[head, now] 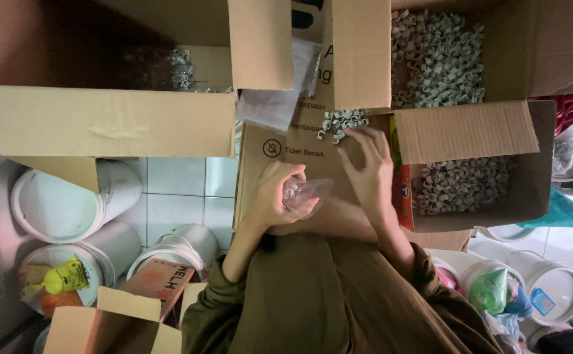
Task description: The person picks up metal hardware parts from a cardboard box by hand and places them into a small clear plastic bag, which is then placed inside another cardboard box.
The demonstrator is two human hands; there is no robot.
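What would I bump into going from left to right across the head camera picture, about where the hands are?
White buckets → tiled floor → left hand → clear bag → right hand → box of small white rings → teal cloth.

Floor: white square ceramic tiles (176, 196) with grey grout lines, dimly lit. Left of the tile patch lie white cylindrical plastic buckets (70, 203) on their sides. Above it stands an open brown cardboard box (109, 121). Far right of it stand further white plastic tubs (555, 282).
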